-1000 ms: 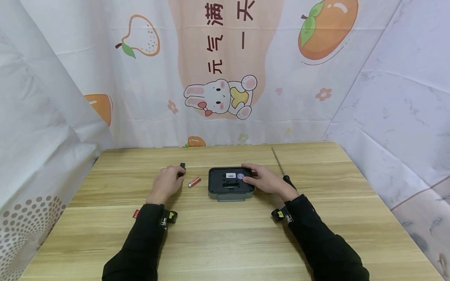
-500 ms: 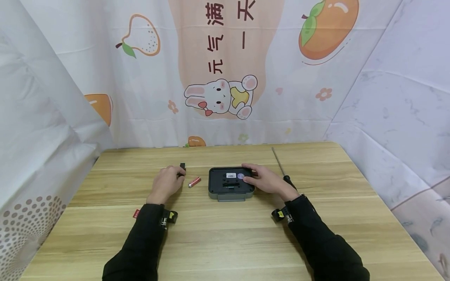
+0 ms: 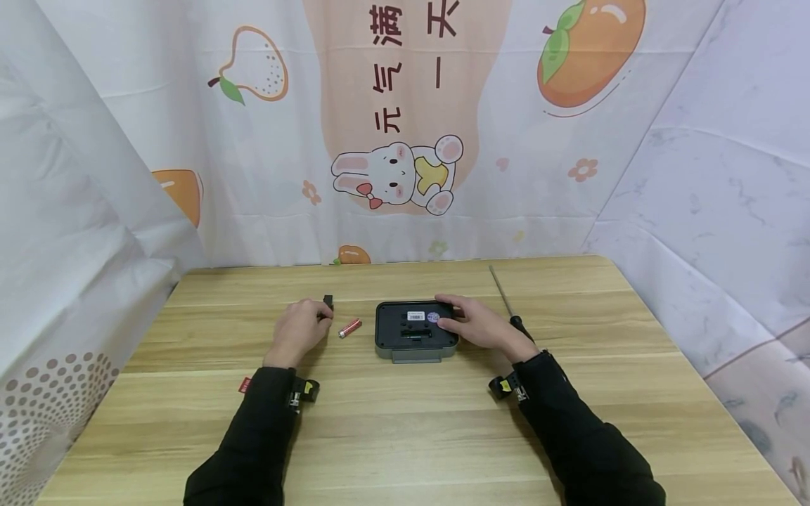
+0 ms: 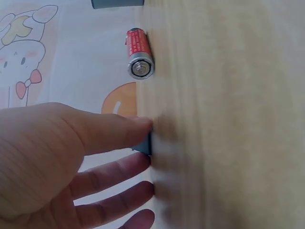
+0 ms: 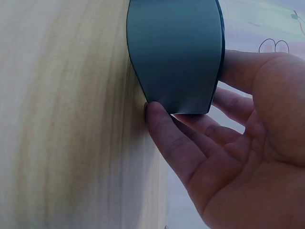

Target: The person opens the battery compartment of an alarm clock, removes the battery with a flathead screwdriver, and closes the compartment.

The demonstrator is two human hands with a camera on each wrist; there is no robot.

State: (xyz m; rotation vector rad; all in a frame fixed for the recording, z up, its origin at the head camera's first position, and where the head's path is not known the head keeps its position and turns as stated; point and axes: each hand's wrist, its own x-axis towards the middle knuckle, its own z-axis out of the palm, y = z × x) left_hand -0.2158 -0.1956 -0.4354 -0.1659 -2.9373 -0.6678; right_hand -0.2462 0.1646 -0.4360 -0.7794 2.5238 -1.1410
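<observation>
My left hand (image 3: 299, 329) pinches a small black plastic battery cover (image 3: 328, 301) close over the table, left of a red battery (image 3: 350, 328). In the left wrist view, thumb and index finger meet on the cover (image 4: 144, 144), which they mostly hide; the other fingers are loosely spread. A dark grey clock-like device (image 3: 391, 327) lies with its back up, showing a label, a round sticker and an uncovered battery slot. My right hand (image 3: 481, 323) grips its right end, thumb on the back. In the right wrist view, fingers curl under the device's side (image 5: 176, 57).
Right of the device lies a screwdriver (image 3: 515, 322), its shaft pointing to the far edge and its handle partly behind the right hand. The wooden table (image 3: 392, 436) ends at a printed curtain (image 3: 266, 176) along the back.
The battery cover in my left hand has shifted very slightly toward me. My right hand, the device, the red battery and the screwdriver stay in place.
</observation>
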